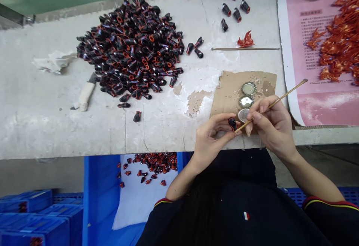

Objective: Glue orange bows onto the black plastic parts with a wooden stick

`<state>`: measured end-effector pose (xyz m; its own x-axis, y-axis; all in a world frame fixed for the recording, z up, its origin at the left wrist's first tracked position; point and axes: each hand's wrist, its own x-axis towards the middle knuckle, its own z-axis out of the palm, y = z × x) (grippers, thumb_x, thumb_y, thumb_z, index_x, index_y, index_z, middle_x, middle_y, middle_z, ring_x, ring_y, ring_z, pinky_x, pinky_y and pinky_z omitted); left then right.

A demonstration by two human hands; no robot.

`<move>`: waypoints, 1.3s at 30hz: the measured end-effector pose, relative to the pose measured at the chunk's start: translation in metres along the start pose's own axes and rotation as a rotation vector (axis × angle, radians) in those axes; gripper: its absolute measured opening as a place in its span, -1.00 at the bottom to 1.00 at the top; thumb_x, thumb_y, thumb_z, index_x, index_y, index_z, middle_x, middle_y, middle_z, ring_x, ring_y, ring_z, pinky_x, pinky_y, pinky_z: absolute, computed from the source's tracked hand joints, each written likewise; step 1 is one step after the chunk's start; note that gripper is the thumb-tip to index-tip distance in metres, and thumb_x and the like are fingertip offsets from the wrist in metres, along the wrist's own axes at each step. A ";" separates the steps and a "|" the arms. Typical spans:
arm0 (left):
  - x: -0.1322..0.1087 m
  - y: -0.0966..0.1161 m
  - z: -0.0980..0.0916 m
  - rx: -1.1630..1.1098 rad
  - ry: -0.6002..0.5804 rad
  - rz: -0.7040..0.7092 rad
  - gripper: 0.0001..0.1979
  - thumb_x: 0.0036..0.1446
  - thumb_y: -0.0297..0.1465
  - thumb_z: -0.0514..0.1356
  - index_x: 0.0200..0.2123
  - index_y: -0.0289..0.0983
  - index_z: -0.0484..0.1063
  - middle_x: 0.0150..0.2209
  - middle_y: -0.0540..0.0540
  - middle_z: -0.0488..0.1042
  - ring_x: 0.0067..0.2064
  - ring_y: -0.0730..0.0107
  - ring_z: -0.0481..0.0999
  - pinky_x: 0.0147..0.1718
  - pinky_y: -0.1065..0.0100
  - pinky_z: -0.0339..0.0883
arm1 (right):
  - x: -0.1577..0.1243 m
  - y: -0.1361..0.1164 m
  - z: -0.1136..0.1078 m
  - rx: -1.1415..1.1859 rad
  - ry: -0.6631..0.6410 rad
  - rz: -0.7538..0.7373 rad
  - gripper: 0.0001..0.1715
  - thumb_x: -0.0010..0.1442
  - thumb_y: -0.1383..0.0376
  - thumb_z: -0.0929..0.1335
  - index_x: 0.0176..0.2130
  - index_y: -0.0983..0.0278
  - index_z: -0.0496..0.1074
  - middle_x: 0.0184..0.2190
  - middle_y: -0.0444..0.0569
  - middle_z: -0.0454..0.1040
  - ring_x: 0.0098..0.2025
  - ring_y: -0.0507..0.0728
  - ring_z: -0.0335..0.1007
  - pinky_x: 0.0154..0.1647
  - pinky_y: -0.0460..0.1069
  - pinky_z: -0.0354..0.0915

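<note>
Pinch grip on both sides, worked at the near edge of the table (42, 118). Our left hand (209, 137) is closed on a small black piece (232, 123), thumb and fingertips wrapped round it with one end turned right toward the stick; we judge that this steadies the piece and leaves that end exposed. Our right hand (270, 126) grips a thin stick (276, 102) pen-fashion, fingers shut on the lower shaft, tip at or touching the piece (contact not resolvable), free end slanting up and away to the right. Three bottle caps (249, 88) sit on a scrap of cardboard (228, 88) just beyond the right fingertips, probably for short reach of the tip. Both wrists bend inward, forearms converging. Big pile of black-and-orange pieces (131, 47) lies well beyond the left hand, to its left.
</note>
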<state>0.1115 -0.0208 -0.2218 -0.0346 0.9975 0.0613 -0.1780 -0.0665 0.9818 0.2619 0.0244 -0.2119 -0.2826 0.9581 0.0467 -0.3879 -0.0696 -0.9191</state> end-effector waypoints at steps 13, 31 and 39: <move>0.000 0.003 -0.002 0.101 0.035 -0.023 -0.71 0.05 -0.45 0.37 -0.12 -0.24 0.50 -0.27 -0.03 0.65 -0.30 0.48 0.66 -0.22 0.50 0.59 | 0.008 -0.030 -0.045 -0.479 0.256 -0.739 -0.82 0.19 0.46 0.39 -0.23 0.19 0.40 -0.35 -0.11 0.40 -0.36 -0.02 0.43 -0.30 -0.05 0.46; 0.002 0.005 -0.001 0.090 0.054 -0.004 -0.73 0.00 -0.55 0.37 -0.19 -0.24 0.52 -0.32 0.02 0.65 -0.32 0.56 0.64 -0.26 0.59 0.55 | 0.050 -0.081 -0.168 -2.090 -0.242 -0.651 -0.65 0.35 0.32 0.21 -0.24 0.33 0.55 -0.23 0.14 0.52 -0.27 0.15 0.30 -0.17 0.05 0.31; 0.002 0.003 -0.002 0.149 0.040 -0.001 -0.74 0.02 -0.47 0.37 -0.17 -0.29 0.51 -0.30 -0.07 0.65 -0.33 0.45 0.65 -0.26 0.46 0.59 | 0.036 -0.078 -0.161 -1.963 -0.191 -0.648 -0.78 0.25 0.27 0.30 -0.16 0.30 0.49 -0.22 0.15 0.53 -0.22 0.21 0.34 -0.16 0.09 0.27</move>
<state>0.1090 -0.0189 -0.2188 -0.0746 0.9956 0.0563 -0.0304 -0.0587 0.9978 0.4238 0.1092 -0.2013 -0.6373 0.6734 0.3746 0.7576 0.6363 0.1451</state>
